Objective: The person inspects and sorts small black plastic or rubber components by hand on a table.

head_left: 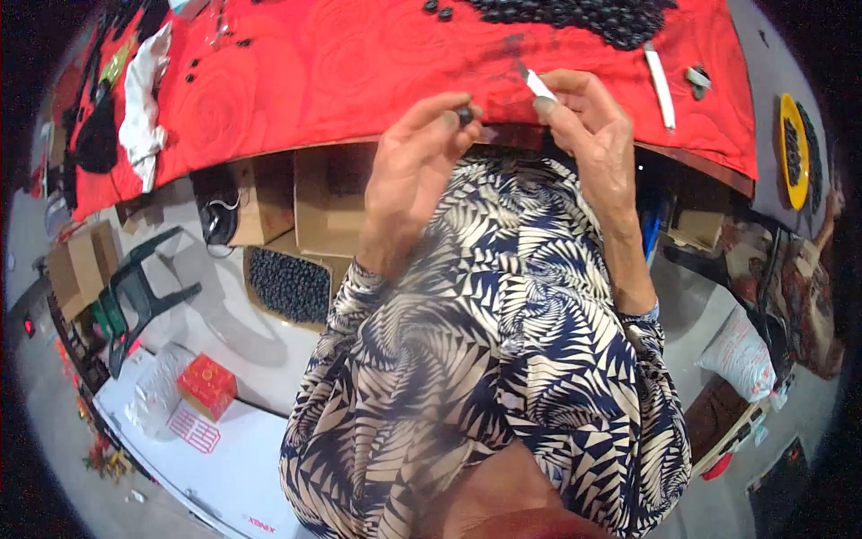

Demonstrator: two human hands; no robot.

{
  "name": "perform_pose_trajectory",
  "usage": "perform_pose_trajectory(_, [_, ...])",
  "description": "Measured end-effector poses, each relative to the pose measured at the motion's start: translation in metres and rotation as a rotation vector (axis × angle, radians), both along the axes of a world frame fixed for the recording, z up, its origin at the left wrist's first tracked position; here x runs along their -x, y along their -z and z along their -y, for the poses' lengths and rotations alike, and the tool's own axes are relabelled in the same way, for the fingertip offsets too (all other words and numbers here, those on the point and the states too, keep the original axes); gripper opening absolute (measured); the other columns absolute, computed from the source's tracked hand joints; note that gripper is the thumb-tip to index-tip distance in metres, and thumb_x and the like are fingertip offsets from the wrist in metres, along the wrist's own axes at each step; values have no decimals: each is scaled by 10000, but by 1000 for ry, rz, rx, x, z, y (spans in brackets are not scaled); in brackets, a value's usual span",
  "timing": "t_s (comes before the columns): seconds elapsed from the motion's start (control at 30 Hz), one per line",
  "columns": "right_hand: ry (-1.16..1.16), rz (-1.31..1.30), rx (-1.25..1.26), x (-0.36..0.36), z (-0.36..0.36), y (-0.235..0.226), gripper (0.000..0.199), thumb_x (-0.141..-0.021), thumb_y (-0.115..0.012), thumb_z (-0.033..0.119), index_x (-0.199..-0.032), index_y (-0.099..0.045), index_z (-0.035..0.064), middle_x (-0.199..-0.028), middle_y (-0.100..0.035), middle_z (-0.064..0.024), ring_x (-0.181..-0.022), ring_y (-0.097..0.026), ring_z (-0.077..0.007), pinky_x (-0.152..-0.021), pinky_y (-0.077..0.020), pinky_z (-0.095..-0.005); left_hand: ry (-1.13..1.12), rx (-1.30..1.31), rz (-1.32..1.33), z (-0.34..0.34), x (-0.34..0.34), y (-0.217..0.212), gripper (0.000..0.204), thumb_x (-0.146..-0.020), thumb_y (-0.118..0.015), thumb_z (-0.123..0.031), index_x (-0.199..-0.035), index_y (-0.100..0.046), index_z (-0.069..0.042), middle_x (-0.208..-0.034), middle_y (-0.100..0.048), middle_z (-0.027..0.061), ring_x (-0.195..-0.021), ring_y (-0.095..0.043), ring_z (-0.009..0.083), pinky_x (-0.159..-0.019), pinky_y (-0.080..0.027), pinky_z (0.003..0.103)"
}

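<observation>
Just over the near edge of the table's red cloth, my left hand pinches a small round black piece between thumb and fingers. My right hand is closed around a small white-handled knife, its dark blade angled up and left. The blade is apart from the black piece. Beyond my hands, at the table's far side, lies a heap of similar black pieces. A long white strip-shaped tool rests to the right of my right hand.
A white cloth lies on the table's left. A small pale and dark object sits at its right, and a yellow tray farther right. Below are a carton of black pieces, a green chair and a red box.
</observation>
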State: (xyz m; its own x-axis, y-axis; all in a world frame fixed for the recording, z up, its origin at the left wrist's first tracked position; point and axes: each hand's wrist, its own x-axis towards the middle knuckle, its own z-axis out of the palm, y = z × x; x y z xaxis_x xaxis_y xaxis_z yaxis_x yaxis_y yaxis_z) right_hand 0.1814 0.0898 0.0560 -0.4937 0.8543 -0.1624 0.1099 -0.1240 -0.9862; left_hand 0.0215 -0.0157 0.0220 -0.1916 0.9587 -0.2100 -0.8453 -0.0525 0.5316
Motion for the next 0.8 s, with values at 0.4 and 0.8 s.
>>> perform_pose_trajectory(0.4, [-89,-106,139,5,10,4,266,-833,-596,134,-1047,-538,-14,-839,-588,-15,-688,-490,-42,-581,-366,-172,-99,-31,-76,2,2,-11,154,-865,-497,-8,-1006,-543,31,-882,-609,140,-807,-642,236,-712,-536,260])
perform_pose_trajectory(0.8, [-222,53,-520,14,14,0,225,-781,-595,21,-996,-547,-24,-849,-560,-99,-786,-566,-185,-704,-444,-279,-181,53,-294,6,-2,-21,132,-826,-557,2,-955,-581,18,-859,-629,138,-754,-642,219,-690,-530,283])
